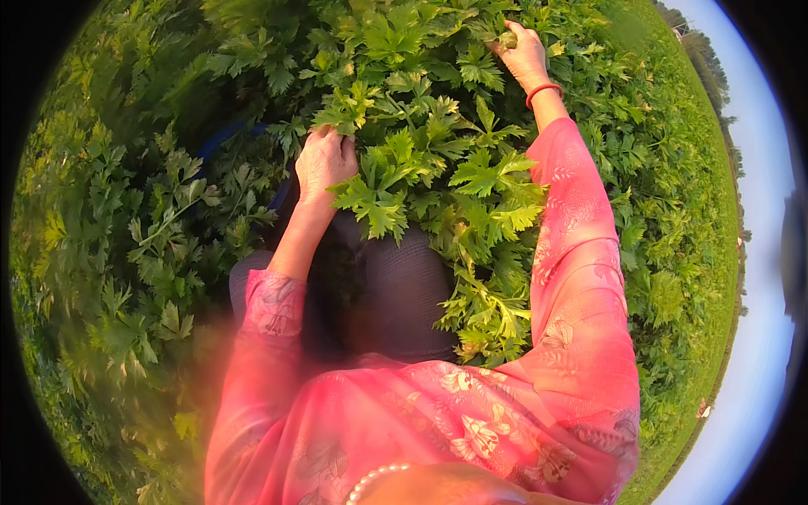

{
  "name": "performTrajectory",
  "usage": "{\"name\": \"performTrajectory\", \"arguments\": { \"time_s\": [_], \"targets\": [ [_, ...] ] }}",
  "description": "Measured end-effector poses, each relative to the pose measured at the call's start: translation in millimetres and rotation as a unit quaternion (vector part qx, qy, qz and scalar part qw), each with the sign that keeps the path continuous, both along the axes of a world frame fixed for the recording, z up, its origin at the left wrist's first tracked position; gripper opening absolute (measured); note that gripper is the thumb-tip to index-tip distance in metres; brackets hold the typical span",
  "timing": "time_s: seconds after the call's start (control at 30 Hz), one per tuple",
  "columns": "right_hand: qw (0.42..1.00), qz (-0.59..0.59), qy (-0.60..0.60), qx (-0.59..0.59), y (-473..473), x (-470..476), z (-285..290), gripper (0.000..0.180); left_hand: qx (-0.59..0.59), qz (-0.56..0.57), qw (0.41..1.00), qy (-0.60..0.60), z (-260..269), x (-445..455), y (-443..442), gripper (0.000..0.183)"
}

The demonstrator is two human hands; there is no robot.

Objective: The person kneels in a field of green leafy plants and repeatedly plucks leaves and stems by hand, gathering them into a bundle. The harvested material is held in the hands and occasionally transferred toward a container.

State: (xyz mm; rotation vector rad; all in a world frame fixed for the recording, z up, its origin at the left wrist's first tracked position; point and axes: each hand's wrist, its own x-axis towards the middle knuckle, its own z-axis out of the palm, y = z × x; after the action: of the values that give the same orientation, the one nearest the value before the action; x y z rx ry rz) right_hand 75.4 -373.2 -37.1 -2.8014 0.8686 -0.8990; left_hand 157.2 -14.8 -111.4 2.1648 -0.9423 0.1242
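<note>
Leafy plants with lobed, toothed leaves like celery [486, 170] stand thickly before me. My left hand [325, 163] is curled at the near side of the foliage, close to my knees. Its fingers close at the base of a yellow-green leaf cluster [347, 107]; the fingertips are hidden. Stretched far forward and to the right, my right hand [525, 58] pinches a small pale green plant piece [507, 40], too small to name exactly. A red bangle [544, 92] circles that wrist.
A curved blue rim [211, 146], perhaps of a tub, shows partly through leaves left of my left hand. My bent legs in dark trousers [407, 290] are among the plants. Foliage [145, 252] crowds my left side. The green field [701, 252] runs right towards trees [704, 60].
</note>
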Motion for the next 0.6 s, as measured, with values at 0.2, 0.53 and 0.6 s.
{"name": "performTrajectory", "arguments": {
  "time_s": [0.2,0.53,0.6],
  "targets": [
    [0.99,0.11,-0.084,-0.007,8.1,20.0,-19.1,0.03,-0.016,0.023,1.0,-0.014,2.9,10.4,8.1,0.019],
    [0.683,-0.016,-0.27,0.679,111.7,-16.7,-3.9,0.02,-0.042,0.015,0.998,0.036,3.1,22.2,12.7,0.017],
    [0.687,-0.028,-0.238,0.685,126.1,-39.0,-4.2,0.018,-0.054,0.008,0.997,0.052,7.2,19.8,12.2,0.02]
  ]
}}
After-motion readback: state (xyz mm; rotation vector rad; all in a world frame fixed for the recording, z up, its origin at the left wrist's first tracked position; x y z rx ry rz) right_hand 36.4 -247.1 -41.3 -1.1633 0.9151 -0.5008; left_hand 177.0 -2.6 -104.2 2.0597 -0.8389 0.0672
